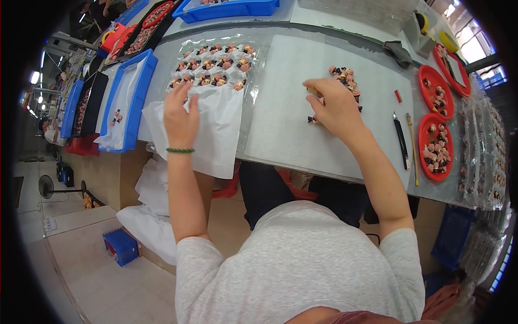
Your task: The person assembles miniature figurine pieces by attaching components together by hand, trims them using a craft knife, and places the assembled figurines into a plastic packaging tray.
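My left hand [181, 116], with a green bracelet at the wrist, is over the near left part of a clear plastic tray [259, 54]. Its thumb stands apart from its fingers, which are close to the small pink, black and cream figurines [218, 80] set there in rows. White tissue paper [216, 127] spreads over the tray's near part. On the right, my right hand [337, 108] pinches thumb and fingertips together around a small tan-coloured thing, mostly hidden. Beneath and beyond it, a cluster of loose figurines [345, 76] lies on a white sheet [280, 113].
At right are red oval trays of figurines [436, 151], a craft knife [401, 140], a thin brush-like stick [413, 148], a red cap [398, 96] and stacked clear trays [480, 151]. A blue tray [132, 108] stands left; another blue tray [226, 11] is at the back.
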The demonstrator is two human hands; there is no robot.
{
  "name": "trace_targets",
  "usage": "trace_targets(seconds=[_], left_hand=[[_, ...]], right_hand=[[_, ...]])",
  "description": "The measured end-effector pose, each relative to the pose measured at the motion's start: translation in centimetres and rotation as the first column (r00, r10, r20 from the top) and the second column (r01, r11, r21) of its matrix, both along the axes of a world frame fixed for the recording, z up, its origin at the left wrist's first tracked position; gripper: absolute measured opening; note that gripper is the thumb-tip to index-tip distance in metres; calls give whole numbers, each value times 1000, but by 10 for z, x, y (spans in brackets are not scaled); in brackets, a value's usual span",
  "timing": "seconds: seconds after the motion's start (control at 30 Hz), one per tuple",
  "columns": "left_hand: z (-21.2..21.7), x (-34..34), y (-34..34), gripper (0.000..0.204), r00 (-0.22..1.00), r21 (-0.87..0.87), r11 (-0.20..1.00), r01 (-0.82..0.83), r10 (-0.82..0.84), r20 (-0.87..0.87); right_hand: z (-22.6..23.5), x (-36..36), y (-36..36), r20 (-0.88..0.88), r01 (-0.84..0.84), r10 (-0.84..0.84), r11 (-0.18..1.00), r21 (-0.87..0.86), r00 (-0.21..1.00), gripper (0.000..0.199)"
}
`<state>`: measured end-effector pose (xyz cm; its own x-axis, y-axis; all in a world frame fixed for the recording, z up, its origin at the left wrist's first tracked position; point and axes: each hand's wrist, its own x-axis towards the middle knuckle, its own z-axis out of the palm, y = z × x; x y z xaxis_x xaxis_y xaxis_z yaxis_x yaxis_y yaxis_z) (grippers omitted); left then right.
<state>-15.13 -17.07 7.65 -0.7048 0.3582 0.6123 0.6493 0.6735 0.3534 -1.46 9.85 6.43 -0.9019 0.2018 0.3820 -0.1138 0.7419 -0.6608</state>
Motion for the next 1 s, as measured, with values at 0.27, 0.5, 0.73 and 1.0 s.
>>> trace_targets(seconds=[0.27, 0.5, 0.73, 1.0], left_hand=[[-7, 100, 55, 17, 851, 353, 863, 362, -460, 254], [-40, 117, 89, 33, 39, 853, 482, -202, -866, 499], [-38, 128, 107, 28, 9, 840, 515, -173, -852, 524], [-44, 139, 119, 21, 227, 870, 493, 3, -847, 480]], right_hand=[[-19, -41, 10, 166, -44, -26, 914, 404, 986, 21], [-1, 37, -40, -116, -131, 77, 792, -596, 990, 14], [-23, 67, -47, -259, -84, -53, 869, -488, 964, 14], [-37, 86, -37, -96, -35, -52, 684, -729, 994, 20]])
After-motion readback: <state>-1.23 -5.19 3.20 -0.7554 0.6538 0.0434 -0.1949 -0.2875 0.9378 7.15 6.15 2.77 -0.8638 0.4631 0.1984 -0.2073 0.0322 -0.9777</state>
